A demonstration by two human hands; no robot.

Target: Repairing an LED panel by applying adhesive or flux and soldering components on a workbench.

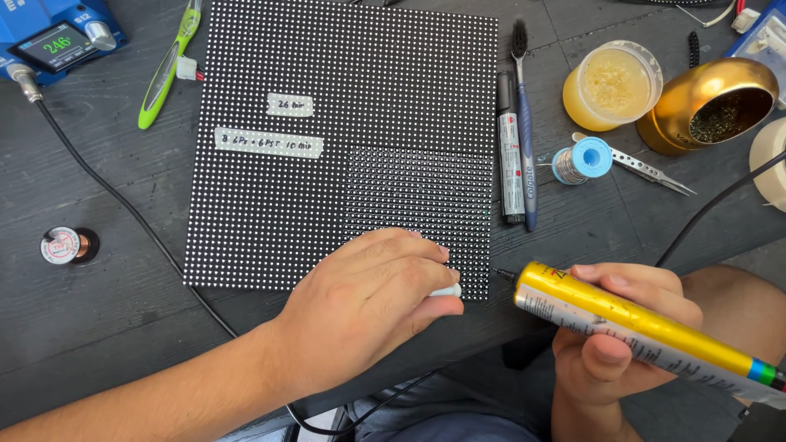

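Left hand (pixel 368 303) pinching a small white piece (pixel 446 290) at the near right corner of the black LED panel (pixel 344 155). Right hand (pixel 614 344) closed around a yellow pen-shaped tool (pixel 639 323), long axis aimed left, dark tip just right of that corner.

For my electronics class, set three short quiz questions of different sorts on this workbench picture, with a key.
1. True or false: the left hand rests on the lower edge of the LED panel.
2. Which thing does the right hand hold? A) tweezers B) a yellow soldering iron C) a toothbrush
3. Fill in: the solder spool with the blue core lies between the toothbrush and the ____.

Key
1. True; its fingers pinch a small white piece.
2. B; the yellow soldering iron points its tip at the panel's lower right corner.
3. Tweezers.
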